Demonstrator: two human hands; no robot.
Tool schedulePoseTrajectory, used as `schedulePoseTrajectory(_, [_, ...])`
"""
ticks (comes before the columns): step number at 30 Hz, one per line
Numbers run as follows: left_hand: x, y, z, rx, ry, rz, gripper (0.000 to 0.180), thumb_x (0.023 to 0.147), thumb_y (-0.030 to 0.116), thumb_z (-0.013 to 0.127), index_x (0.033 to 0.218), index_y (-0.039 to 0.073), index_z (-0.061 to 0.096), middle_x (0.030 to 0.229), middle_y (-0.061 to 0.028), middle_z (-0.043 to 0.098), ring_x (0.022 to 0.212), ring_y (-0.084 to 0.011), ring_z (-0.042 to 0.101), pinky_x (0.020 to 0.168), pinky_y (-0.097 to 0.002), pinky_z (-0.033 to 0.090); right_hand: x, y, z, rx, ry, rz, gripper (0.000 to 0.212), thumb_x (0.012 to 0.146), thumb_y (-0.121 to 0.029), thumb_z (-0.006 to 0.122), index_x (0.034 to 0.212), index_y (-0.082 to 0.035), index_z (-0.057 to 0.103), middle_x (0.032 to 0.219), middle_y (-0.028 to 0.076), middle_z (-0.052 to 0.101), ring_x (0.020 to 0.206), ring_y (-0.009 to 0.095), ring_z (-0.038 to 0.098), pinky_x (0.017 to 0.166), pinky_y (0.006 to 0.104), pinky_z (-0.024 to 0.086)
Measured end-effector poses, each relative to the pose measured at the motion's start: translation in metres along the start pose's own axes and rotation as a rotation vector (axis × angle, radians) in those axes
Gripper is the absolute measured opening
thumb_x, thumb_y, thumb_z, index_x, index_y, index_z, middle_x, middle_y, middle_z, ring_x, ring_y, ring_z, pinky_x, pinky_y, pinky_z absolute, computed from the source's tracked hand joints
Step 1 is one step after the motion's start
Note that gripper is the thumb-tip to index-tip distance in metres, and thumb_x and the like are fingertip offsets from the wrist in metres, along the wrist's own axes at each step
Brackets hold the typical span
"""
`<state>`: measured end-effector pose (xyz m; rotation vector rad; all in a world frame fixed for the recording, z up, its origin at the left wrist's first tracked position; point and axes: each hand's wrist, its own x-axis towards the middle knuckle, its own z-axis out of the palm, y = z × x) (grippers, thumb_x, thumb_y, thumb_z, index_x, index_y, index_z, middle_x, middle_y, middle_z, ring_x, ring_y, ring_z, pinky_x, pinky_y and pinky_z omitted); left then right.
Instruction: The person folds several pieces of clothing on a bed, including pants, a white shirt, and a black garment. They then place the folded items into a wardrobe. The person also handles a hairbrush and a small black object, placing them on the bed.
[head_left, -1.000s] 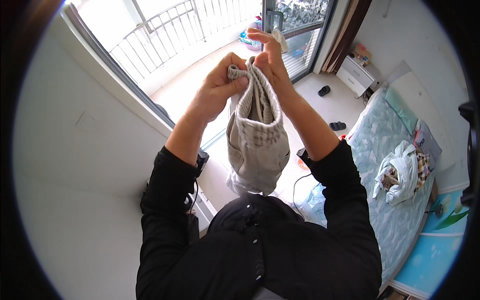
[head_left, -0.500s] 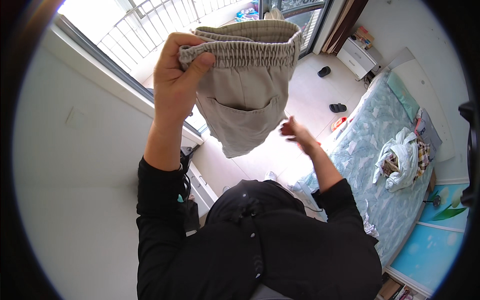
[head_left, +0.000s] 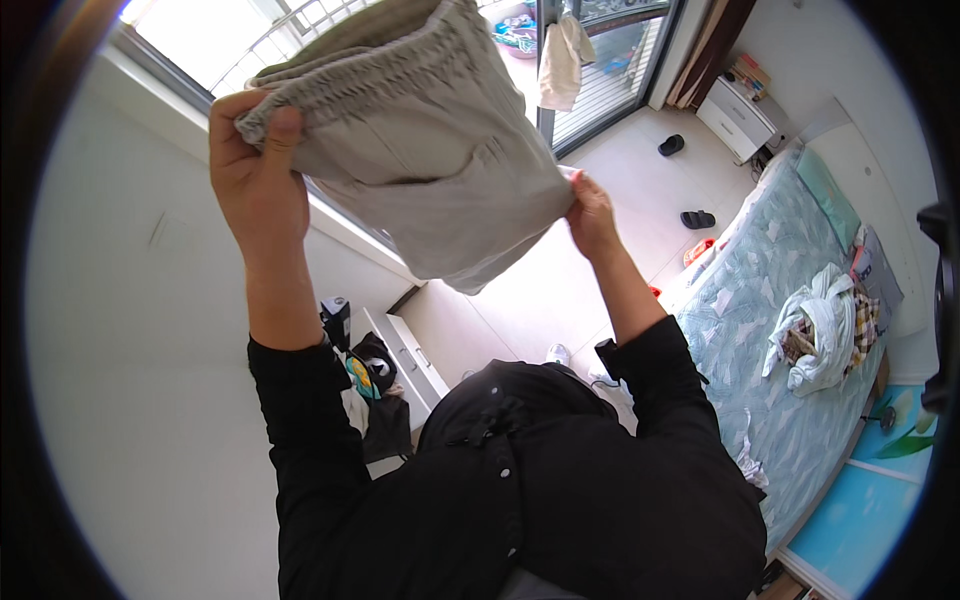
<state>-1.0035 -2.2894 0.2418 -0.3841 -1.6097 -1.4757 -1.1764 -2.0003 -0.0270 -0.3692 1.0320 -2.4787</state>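
Observation:
A pair of beige trousers point(head_left: 430, 170) with a gathered elastic waistband and a patch pocket hangs folded in the air before me. My left hand point(head_left: 262, 165) is closed on the left end of the waistband, thumb on the near side. Lower down on the right, my right hand point(head_left: 592, 212) pinches the edge of the cloth between thumb and fingers. The trousers tilt, with the waistband rising to the right. Whether they are long or short is hidden by the folds.
To the right is a bed point(head_left: 720, 330) with a leaf-patterned sheet and a heap of clothes point(head_left: 815, 330). Black slippers point(head_left: 697, 219) lie on the tiled floor point(head_left: 480, 325). A white cabinet point(head_left: 415, 365) with dark items stands at lower left. A beige cloth point(head_left: 566, 65) hangs by the glass door.
My right hand has come up and taken hold of the trousers' right edge. My left hand has moved left, and the trousers have swung up and tilted.

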Motion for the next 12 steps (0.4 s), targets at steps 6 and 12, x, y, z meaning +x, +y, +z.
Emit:
schedulePoseTrajectory(6, [0.006, 0.005, -0.011, -0.062, 0.182, 0.006, 0.020, 0.099, 0.010, 0.074, 0.114, 0.003, 0.061, 0.104, -0.0058, 0.070, 0.098, -0.0141, 0.063, 0.094, -0.0291, 0.051, -0.007, -0.044, 0.010, -0.453, 0.052, -0.097, 0.037, 0.108, -0.038, 0.061, 0.108, -0.003, 0.073, 0.085, -0.003, 0.069, 0.072, 0.003, 0.055, 0.067, 0.0209, 0.046])
schedulePoseTrajectory(12, [0.037, 0.042, 0.007, -0.101, 0.217, 0.115, 0.023, 0.100, 0.011, 0.073, 0.119, 0.006, 0.060, 0.111, -0.0096, 0.071, 0.105, -0.0184, 0.065, 0.100, -0.0315, 0.050, -0.040, -0.118, -0.002, -0.358, -0.225, -0.125, 0.057, 0.102, -0.051, 0.063, 0.126, 0.001, 0.063, 0.119, 0.014, 0.075, 0.112, 0.025, 0.072, 0.100, 0.0350, 0.057])
